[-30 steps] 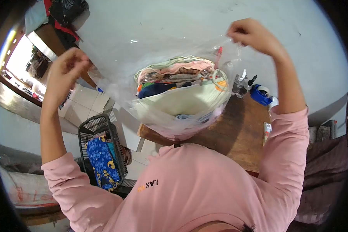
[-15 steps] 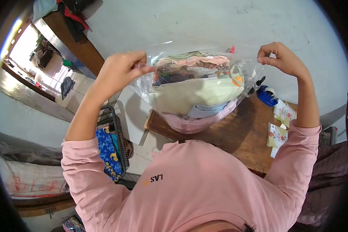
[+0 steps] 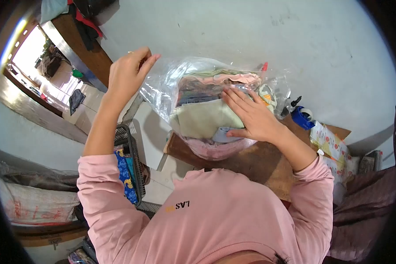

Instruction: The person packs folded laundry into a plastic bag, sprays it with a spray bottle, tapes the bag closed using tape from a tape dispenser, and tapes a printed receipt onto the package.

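A clear plastic bag point(image 3: 160, 94) holds folded fabric in pale green, pink and light blue. The pale green cloth point(image 3: 202, 119) faces me, with a pink bundle point(image 3: 207, 149) at the bottom. My left hand point(image 3: 130, 72) is raised at the bag's upper left corner, its fingers closed in a pinch beside the film; the thin edge between them is hard to see. Flat against the bag's front lies my right hand point(image 3: 248, 112), fingers stretched out and pressing on the contents.
Beneath the bag is a brown wooden table point(image 3: 268, 163). A blue tape dispenser point(image 3: 302, 116) and patterned packets point(image 3: 332, 143) are at its right. A dark basket point(image 3: 134, 163) with blue patterned cloth point(image 3: 125, 180) stands left. The pale wall point(image 3: 251, 31) rises behind.
My right hand has left its raised place by the bag's right edge and moved inward onto the bag's front, fingers now spread. My left hand has shifted slightly up and left.
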Demonstrator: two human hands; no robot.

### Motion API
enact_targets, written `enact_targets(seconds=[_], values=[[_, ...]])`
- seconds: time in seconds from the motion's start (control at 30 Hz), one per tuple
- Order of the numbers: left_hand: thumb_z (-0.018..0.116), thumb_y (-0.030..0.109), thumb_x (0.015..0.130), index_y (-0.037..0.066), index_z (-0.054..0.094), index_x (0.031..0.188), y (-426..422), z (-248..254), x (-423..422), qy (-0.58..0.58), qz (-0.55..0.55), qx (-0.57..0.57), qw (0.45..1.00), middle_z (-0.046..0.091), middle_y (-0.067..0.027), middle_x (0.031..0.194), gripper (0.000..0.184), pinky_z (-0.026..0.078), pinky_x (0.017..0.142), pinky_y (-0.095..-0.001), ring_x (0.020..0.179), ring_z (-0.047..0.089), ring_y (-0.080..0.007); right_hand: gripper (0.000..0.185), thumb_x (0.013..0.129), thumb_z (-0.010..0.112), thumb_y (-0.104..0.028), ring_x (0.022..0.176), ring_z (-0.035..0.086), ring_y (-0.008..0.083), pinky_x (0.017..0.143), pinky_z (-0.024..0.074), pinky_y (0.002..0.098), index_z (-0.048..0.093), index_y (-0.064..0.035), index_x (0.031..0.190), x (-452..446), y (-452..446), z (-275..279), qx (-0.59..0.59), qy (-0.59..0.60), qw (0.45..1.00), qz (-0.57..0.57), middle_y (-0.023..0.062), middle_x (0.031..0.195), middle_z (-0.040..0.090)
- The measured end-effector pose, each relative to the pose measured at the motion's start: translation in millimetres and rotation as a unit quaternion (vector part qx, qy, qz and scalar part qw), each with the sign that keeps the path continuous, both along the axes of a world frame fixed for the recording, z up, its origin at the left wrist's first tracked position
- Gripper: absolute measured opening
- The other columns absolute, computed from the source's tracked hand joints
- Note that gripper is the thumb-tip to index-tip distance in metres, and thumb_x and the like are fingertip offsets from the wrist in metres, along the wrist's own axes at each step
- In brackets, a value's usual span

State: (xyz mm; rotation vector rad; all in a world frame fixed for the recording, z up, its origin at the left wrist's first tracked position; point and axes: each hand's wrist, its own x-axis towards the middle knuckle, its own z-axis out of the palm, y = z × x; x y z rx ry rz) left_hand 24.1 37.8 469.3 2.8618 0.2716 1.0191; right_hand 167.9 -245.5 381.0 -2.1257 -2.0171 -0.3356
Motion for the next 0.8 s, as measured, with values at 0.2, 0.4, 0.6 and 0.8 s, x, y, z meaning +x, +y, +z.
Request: enact_targets(seconds=[0.2, 0.4, 0.6, 0.8], values=[[0.061, 0.029, 0.083, 0.003, 0.055, 0.114, -102, -49, 5, 0.038, -0.248, 0.038, 0.967, 0.057, -0.0123, 0.115, 0.041, 0.041, 0.092, -0.0416, 0.105, 0.055, -0.0294, 0.086, 0.081, 0.051, -0.061, 0.133, 0.031, 0.0286, 0.111, 0.0177, 0.0474, 0.034, 0.0032, 0.135, 8, 5, -3, 0.001, -0.015, 1.0, 0.012, 0.0203, 0.139, 0.037], [0.049, 0.041, 0.089, -0.002, 0.04, 0.132, -87, -101, 33, 0.13, -0.153, 0.098, 0.975, 0.043, -0.0167, 0.136, 0.062, 0.02, 0.109, -0.0456, 0.128, 0.038, -0.03, 0.093, 0.08, 0.046, -0.066, 0.134, 0.03, 0.0298, 0.111, 0.0157, 0.0455, 0.031, 0.0064, 0.136, 21, 4, -9, -0.016, -0.008, 0.999, -0.028, 0.022, 0.141, 0.034], [0.039, 0.045, 0.093, -0.003, 0.037, 0.135, -119, -94, 44, 0.151, -0.153, 0.144, 0.966, 0.039, -0.0195, 0.139, 0.064, 0.016, 0.111, -0.0446, 0.132, 0.033, -0.0311, 0.092, 0.079, 0.047, -0.067, 0.132, 0.032, 0.0304, 0.111, 0.017, 0.0462, 0.038, 0.0071, 0.132, 26, 10, -9, -0.027, -0.032, 0.999, -0.03, 0.0218, 0.138, 0.038], [0.039, 0.045, 0.093, -0.005, 0.037, 0.134, -107, -119, 52, 0.117, -0.172, 0.03, 0.978, 0.041, -0.0211, 0.137, 0.065, 0.016, 0.111, -0.0443, 0.131, 0.033, -0.0321, 0.071, 0.077, 0.057, -0.057, 0.126, 0.041, 0.027, 0.108, 0.0193, 0.051, 0.051, -0.004, 0.125, 75, -2, 29, 0.017, -0.182, 0.981, -0.066, 0.013, 0.13, 0.049]])
